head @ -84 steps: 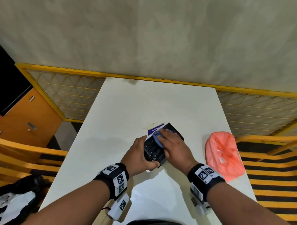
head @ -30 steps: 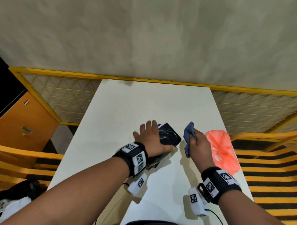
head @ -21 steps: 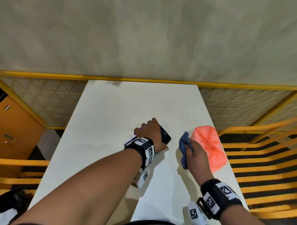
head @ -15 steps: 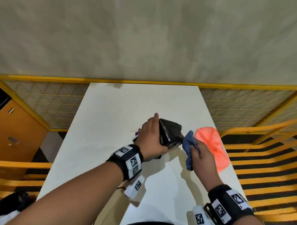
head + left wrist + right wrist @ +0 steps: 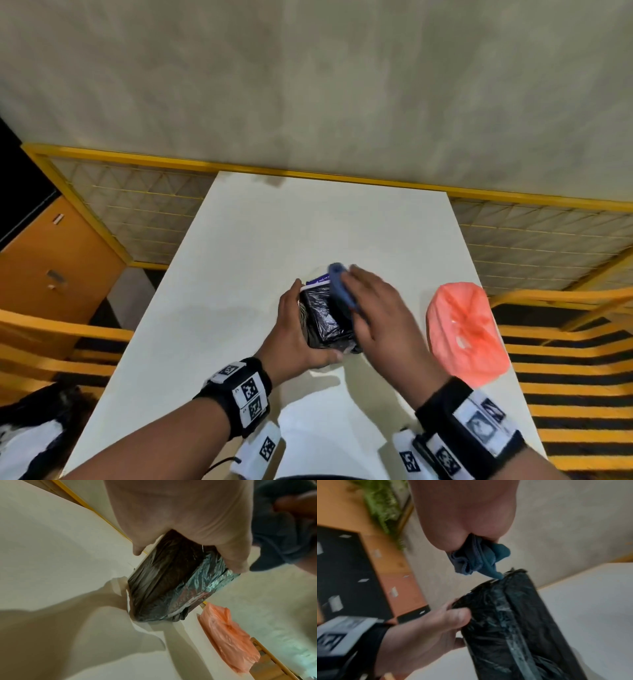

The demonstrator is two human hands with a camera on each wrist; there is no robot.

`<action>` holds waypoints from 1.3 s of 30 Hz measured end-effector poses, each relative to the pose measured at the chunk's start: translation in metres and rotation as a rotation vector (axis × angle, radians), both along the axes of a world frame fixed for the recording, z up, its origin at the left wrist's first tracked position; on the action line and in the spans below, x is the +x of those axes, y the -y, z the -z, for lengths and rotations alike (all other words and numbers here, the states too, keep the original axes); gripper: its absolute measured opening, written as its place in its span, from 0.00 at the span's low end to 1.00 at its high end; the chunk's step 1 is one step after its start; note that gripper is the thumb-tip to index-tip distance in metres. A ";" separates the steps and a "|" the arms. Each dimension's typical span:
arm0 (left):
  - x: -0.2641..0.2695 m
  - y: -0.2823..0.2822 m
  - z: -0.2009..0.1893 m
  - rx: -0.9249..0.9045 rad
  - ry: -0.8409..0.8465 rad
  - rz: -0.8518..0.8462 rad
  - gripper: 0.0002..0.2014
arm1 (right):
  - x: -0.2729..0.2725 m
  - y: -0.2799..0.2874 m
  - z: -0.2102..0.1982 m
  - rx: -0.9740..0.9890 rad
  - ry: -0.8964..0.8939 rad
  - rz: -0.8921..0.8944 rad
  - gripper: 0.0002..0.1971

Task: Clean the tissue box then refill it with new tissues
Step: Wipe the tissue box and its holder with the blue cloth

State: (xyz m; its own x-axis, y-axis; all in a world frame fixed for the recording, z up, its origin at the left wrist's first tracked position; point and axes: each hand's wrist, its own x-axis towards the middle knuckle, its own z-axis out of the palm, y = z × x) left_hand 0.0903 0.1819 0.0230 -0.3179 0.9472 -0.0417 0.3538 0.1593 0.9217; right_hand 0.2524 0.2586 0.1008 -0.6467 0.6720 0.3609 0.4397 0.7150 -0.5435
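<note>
The tissue box, wrapped in crinkled black plastic with a purple end showing, stands tilted on the white table. My left hand grips its left side, thumb at the near end; the left wrist view shows the box under my palm, and the right wrist view shows that hand on the box. My right hand holds a bunched blue cloth against the box's top. The cloth hangs from my fingers and touches the box's far end.
An orange plastic bag lies at the table's right edge, also in the left wrist view. A white tissue sheet lies under the box. Yellow railings surround the table; an orange cabinet stands left.
My left hand stood the box up and turned it. My right hand, which had drawn the cloth away to the right, has come back onto the box's top.
</note>
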 end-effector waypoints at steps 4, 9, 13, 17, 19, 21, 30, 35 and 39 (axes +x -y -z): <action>0.005 -0.010 -0.003 0.167 -0.100 0.026 0.36 | -0.040 0.011 0.015 0.144 0.270 -0.094 0.26; 0.002 -0.015 0.009 0.148 -0.065 0.024 0.21 | -0.045 0.016 0.030 0.209 0.456 -0.097 0.25; 0.012 -0.012 -0.002 0.218 -0.047 -0.100 0.41 | -0.033 -0.009 0.033 0.129 0.443 -0.039 0.27; 0.009 -0.010 0.010 0.087 -0.082 -0.093 0.58 | -0.017 -0.031 0.037 0.050 0.339 0.054 0.28; 0.009 -0.011 0.010 0.076 -0.095 -0.106 0.59 | -0.012 -0.037 0.042 0.024 0.309 0.079 0.30; 0.011 -0.011 0.009 0.080 -0.105 -0.112 0.59 | -0.009 -0.041 0.045 -0.034 0.279 0.128 0.31; 0.014 -0.008 0.002 0.092 -0.134 -0.115 0.58 | 0.005 -0.060 0.018 -0.333 -0.057 0.368 0.08; 0.013 -0.013 0.000 0.082 -0.080 -0.128 0.45 | -0.023 -0.016 0.005 0.083 0.038 0.089 0.28; 0.007 -0.011 0.010 0.162 -0.269 0.003 0.13 | -0.040 0.018 0.041 0.207 0.252 -0.178 0.23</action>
